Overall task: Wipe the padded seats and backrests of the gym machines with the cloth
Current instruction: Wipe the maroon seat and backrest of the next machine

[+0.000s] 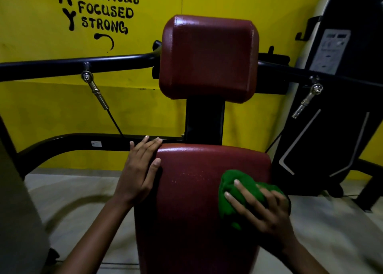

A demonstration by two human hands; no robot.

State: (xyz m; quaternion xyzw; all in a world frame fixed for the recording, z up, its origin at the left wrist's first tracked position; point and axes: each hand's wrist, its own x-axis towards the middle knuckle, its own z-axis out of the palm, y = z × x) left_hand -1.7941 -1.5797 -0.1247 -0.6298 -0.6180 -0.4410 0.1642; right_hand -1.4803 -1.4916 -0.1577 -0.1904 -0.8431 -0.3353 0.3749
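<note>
Cloth (234,193) on the seat pad's (196,201) right side — backrest pad (208,58) above, wall (41,108) behind.

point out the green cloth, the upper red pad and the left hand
green cloth (230,193), head view, bunched top left part
upper red pad (209,58), head view, front face
left hand (138,168), head view, back of hand

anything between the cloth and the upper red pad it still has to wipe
Nothing visible. The right hand presses the cloth on the lower pad; between it and the upper pad lies only bare padding and the black post.
</note>
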